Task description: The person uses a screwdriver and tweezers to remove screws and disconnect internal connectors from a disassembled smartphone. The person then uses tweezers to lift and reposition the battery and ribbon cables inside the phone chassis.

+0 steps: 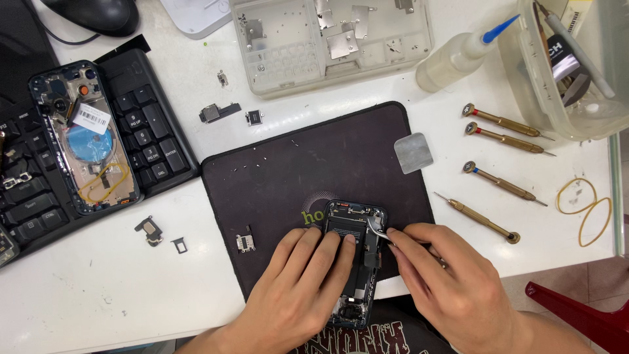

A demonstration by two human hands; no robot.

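Crowding the white table (98, 288): dark mat (288, 164), screwdrivers (504, 139), keyboard (147, 124).

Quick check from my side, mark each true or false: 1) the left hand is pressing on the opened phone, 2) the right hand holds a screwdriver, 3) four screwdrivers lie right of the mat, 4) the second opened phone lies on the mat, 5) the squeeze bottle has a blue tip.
1) True: the left hand rests flat on the opened phone.
2) False: the right hand holds tweezers at the phone's edge.
3) True: four screwdrivers lie there.
4) False: the second phone lies on the keyboard, not on the mat.
5) True: the bottle has a blue tip.
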